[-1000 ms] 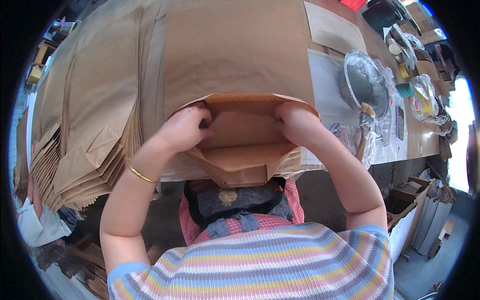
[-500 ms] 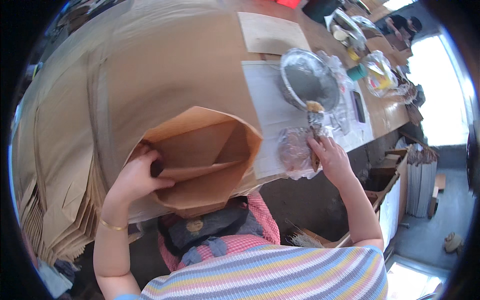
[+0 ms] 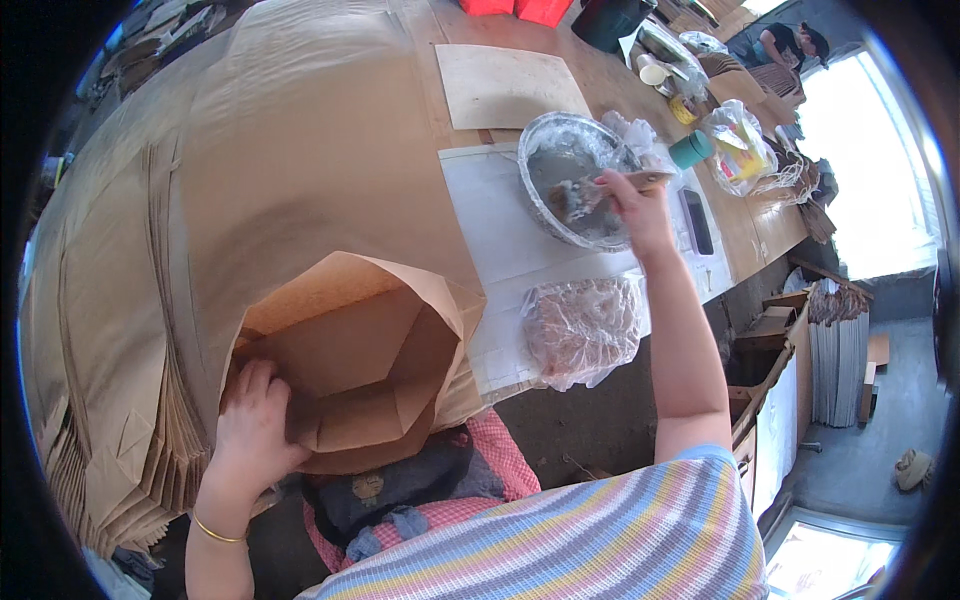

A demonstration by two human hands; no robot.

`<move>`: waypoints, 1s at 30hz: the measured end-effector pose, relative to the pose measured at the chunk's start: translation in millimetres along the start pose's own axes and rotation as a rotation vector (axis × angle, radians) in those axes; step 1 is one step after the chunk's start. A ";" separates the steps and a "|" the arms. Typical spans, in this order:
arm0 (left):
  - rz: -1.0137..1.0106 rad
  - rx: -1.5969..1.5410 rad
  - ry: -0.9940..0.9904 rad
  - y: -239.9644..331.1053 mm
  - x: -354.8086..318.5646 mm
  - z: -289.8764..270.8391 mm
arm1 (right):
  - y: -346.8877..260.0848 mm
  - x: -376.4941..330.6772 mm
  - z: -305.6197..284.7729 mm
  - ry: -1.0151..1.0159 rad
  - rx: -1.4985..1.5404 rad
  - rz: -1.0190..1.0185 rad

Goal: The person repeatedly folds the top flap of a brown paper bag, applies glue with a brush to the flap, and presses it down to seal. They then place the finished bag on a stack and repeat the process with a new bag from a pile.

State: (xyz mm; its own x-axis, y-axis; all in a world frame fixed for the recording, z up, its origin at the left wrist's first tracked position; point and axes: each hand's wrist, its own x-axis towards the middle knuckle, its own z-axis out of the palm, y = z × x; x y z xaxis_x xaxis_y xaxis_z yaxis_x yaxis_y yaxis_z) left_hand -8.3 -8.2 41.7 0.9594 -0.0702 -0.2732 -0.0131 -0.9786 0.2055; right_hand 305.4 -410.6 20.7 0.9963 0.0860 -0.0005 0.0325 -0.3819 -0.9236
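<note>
A large brown paper bag lies at the table's near edge, its mouth spread wide toward me. My left hand grips the bag's near left rim, with fingers inside and thumb along the lower fold. Over at the right, my right hand is closed round the wooden handle of a brush, whose bristles dip into whitish paste. The paste sits in a round, crusted bowl on white sheeting. Nearer me than the bowl is a clear plastic bag with something pinkish-brown inside.
Stacked brown paper bags fan out at the left. Beyond the bowl lie a pale board, a dark phone, a green-capped container and a plastic-wrapped package. Another person is at the far right. Cartons stand below the table's right side.
My right hand has carried the brush from beside the plastic bag away from me into the bowl. My left hand still holds the paper bag's rim, and the view has shifted slightly.
</note>
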 end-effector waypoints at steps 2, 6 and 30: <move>-0.008 -0.023 -0.010 -0.2 -5.1 -5.2 | -32.1 -20.2 -13.4 -0.024 0.058 -0.043; -0.062 -0.001 0.152 8.8 -4.9 -5.6 | -35.8 -34.2 -34.3 -0.356 -0.259 -0.224; 0.061 -0.646 0.201 -17.7 7.5 20.3 | -92.7 -187.6 269.3 -0.533 0.257 -0.002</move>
State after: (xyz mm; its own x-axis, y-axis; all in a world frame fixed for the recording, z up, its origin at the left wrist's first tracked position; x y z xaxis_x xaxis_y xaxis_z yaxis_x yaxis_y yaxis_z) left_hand -6.6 4.7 17.0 0.9968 -0.0232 -0.0761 0.0422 -0.6576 0.7522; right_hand 94.0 -143.5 3.2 0.8164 0.5626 -0.1300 -0.0524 -0.1520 -0.9870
